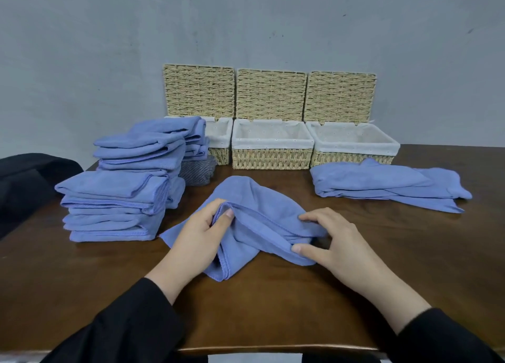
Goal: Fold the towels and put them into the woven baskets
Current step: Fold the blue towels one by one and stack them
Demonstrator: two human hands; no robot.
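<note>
From the head camera we see our left hand (203, 226) pinching a hemmed edge of the rumpled blue towel (254, 198) lying mid-worktop (273, 308). Our right hand (328, 239) pinches its opposite fold between thumb and curled fingers, before three open woven baskets (272, 159).

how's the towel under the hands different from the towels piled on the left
The towel under the hands is a single loose, rumpled piece; the stacked towels are folded flat into neat rectangles. The loose towel is in the grip of both the left hand and the right hand; the stack is untouched. The loose one lies directly on the table, while the stacked ones sit several high. Both are the same blue cloth.
</note>
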